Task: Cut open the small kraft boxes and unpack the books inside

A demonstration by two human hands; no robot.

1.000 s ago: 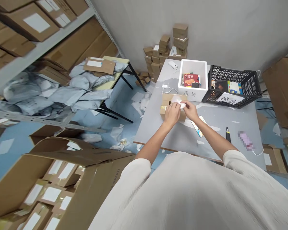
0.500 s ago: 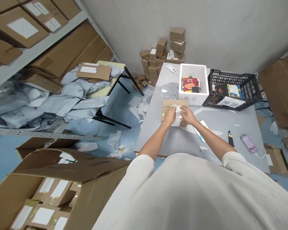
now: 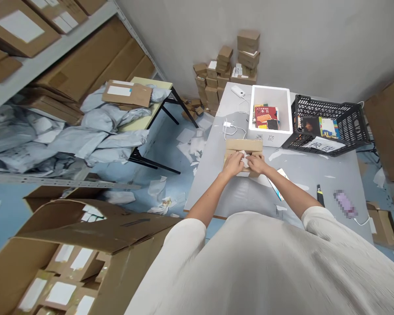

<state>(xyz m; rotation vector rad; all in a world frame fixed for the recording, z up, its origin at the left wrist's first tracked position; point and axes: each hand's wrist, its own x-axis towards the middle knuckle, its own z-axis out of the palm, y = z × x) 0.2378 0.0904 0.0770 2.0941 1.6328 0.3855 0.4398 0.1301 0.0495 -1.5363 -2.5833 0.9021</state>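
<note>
A small open cardboard box (image 3: 244, 144) sits on the grey table, its back flap raised. Crumpled white paper (image 3: 244, 159) lies in the box opening. My left hand (image 3: 233, 164) has its fingers curled against the left side of the paper. From the right, my right hand (image 3: 256, 163) pinches at the same paper, its fingertips close to the left ones. Both hands reach into the box, so its contents under the paper are hidden. Beside my right forearm lies a white and blue card or booklet (image 3: 278, 188).
Behind the box stand a white foam box (image 3: 269, 138) and a black plastic crate (image 3: 331, 105), both holding books. A utility knife (image 3: 320, 196) and a blurred purple object (image 3: 345, 204) lie to the right. Left are parcels (image 3: 118, 141) and a large carton (image 3: 134, 258).
Both hands have lowered the white paper further into the box, and it shows less between my fingers. The view has shifted slightly, with the table appearing a little further right.
</note>
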